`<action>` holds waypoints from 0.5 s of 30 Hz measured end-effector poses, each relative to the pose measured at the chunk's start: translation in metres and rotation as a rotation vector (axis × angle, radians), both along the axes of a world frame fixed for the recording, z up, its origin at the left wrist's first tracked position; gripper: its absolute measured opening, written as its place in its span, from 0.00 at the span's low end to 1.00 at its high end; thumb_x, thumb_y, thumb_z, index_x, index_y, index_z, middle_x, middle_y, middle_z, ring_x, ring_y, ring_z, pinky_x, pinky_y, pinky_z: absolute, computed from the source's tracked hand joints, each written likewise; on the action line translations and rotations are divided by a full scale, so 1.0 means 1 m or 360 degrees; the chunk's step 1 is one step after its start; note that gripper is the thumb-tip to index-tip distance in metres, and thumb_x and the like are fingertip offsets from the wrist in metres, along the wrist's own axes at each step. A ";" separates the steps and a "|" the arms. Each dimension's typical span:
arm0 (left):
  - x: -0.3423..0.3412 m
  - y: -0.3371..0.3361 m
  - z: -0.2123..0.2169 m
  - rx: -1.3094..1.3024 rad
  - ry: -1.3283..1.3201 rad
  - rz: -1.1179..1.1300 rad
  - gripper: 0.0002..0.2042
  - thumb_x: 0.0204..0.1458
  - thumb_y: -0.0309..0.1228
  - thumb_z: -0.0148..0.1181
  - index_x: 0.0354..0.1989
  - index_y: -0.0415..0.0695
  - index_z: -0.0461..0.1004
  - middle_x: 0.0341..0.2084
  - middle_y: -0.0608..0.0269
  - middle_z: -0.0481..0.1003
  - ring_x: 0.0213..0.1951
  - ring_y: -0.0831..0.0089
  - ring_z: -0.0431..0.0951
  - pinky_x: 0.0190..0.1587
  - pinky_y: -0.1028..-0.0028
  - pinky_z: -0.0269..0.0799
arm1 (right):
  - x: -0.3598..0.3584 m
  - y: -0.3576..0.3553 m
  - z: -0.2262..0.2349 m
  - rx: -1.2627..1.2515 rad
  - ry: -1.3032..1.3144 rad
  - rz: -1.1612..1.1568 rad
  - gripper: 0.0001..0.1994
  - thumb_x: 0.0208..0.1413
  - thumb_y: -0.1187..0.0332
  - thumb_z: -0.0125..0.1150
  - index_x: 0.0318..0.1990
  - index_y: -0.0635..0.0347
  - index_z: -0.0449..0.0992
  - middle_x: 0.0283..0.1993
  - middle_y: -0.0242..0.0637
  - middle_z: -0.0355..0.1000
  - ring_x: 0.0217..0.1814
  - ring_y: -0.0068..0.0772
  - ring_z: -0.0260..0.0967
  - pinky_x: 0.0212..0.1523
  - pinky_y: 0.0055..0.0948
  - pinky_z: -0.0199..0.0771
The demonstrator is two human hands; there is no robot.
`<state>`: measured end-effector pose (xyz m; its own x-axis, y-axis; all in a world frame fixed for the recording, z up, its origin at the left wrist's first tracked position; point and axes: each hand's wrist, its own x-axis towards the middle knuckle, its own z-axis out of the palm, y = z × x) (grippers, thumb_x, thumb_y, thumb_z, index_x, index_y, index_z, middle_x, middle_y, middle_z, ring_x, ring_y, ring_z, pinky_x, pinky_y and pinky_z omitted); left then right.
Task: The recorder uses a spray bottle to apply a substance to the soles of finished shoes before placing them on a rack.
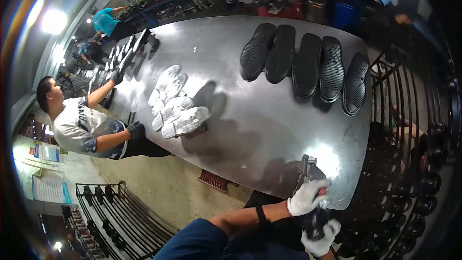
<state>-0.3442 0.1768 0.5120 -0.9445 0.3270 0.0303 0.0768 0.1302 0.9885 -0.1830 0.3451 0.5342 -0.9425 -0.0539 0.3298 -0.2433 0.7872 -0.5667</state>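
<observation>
1. Left hand [306,197], white-gloved, lower right of frame: grip clenched over the top of a dark shoe piece [315,219] with a red spot showing just under the fingers. It sits at the near edge of the tabletop [250,125].
2. Right hand [321,240], also white-gloved, directly below the left: grip closed around the lower end of the same dark shoe piece. The piece thus runs between the two grips, upper end under the left hand, lower end in the right; its exact shape is hidden by the gloves.
3. Metal fixture [306,166], grey, stands upright on the tabletop edge just above the left hand; whether it touches the glove cannot be told.
4. Five black rubber outsoles [308,65] lie tread-up in a row across the upper right of the tabletop, well apart from both hands.
5. White shoe parts [175,103] are clustered in a heap at centre left of the tabletop.
6. A co-worker in a grey-white shirt [77,125] stands at the left edge of the frame, in dark gloves, one hand [136,130] just beside the white heap, the other [117,76] reaching to the upper left.
7. A wire rack [115,216] occupies the lower left; dark racks of shoe lasts [418,183] fill the right side.
</observation>
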 end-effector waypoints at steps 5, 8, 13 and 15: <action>-0.055 0.004 -0.020 -0.0306 -0.0025 0.0541 0.22 0.66 0.30 0.54 0.67 0.39 0.67 0.41 0.43 0.80 0.41 0.49 0.83 0.46 0.55 0.78 | -0.067 0.068 0.061 0.0309 0.0588 0.0660 0.24 0.41 0.65 0.80 0.47 0.50 0.76 0.44 0.43 0.68 0.49 0.55 0.69 0.42 0.53 0.75; -0.128 -0.008 -0.042 0.0216 -0.0527 0.0345 0.30 0.71 0.41 0.49 0.77 0.40 0.54 0.42 0.47 0.82 0.25 0.68 0.80 0.33 0.68 0.81 | -0.109 0.058 0.029 -0.0076 0.0639 -0.0518 0.40 0.44 0.68 0.79 0.66 0.56 0.63 0.63 0.49 0.64 0.63 0.57 0.67 0.63 0.54 0.72; -0.146 0.026 -0.136 0.0916 -0.1134 0.0529 0.23 0.71 0.42 0.49 0.67 0.39 0.69 0.36 0.50 0.83 0.25 0.69 0.80 0.28 0.70 0.80 | -0.099 0.018 -0.062 -0.0274 -0.0285 -0.1196 0.32 0.60 0.68 0.67 0.69 0.67 0.62 0.66 0.52 0.63 0.68 0.50 0.66 0.71 0.44 0.66; -0.144 0.026 -0.151 0.0759 -0.1222 0.0623 0.20 0.71 0.41 0.48 0.56 0.37 0.77 0.37 0.50 0.83 0.25 0.67 0.80 0.28 0.69 0.80 | -0.063 -0.011 -0.049 -0.0672 -0.0508 -0.0919 0.28 0.66 0.65 0.59 0.69 0.70 0.64 0.66 0.57 0.67 0.69 0.54 0.67 0.72 0.44 0.65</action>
